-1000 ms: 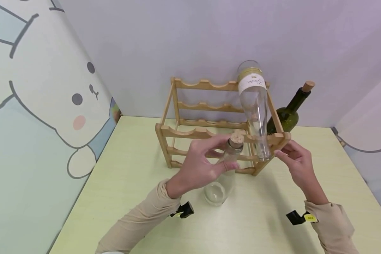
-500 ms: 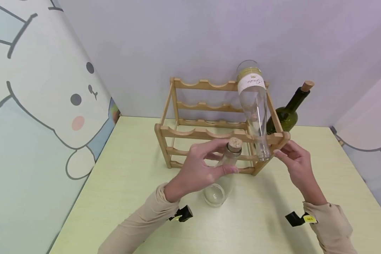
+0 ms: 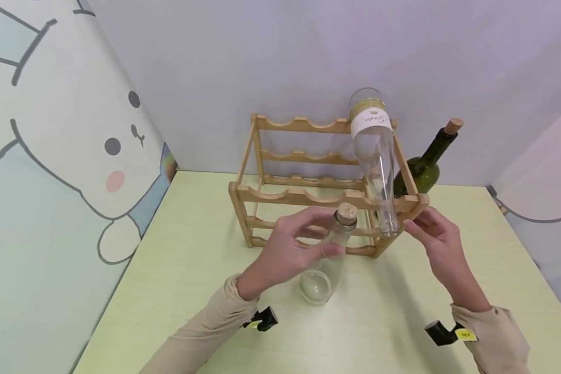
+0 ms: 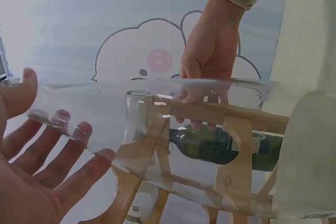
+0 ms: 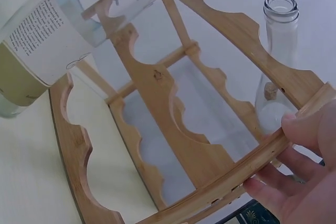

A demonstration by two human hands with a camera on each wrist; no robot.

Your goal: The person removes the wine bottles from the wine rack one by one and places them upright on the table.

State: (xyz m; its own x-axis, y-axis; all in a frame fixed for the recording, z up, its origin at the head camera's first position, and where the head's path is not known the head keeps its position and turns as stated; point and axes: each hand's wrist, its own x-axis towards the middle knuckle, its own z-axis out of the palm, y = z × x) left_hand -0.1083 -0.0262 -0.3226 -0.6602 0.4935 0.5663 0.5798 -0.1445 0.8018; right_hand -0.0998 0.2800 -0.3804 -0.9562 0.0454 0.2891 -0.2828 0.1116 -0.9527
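Observation:
A clear glass bottle with a cork stands on the table before the wooden wine rack. My left hand is around its upper part, thumb to the front; in the left wrist view the fingers lie fairly straight, fingertips at the glass. My right hand holds the rack's right front corner, with thumb above the rail and fingers below in the right wrist view. Another clear bottle, uncorked and labelled, lies on the rack's top tier at the right, mouth towards me.
A corked dark green bottle leans beside the rack's right side, partly hidden by it. Scalloped slots line the rack's rails. Behind the rack rises a plain wall, with a cartoon-printed panel on the left.
The corked bottle's top has come slightly down and towards me in the head view. My left hand has drawn a little to the left, its thumb sliding back along the glass. The right hand keeps its hold.

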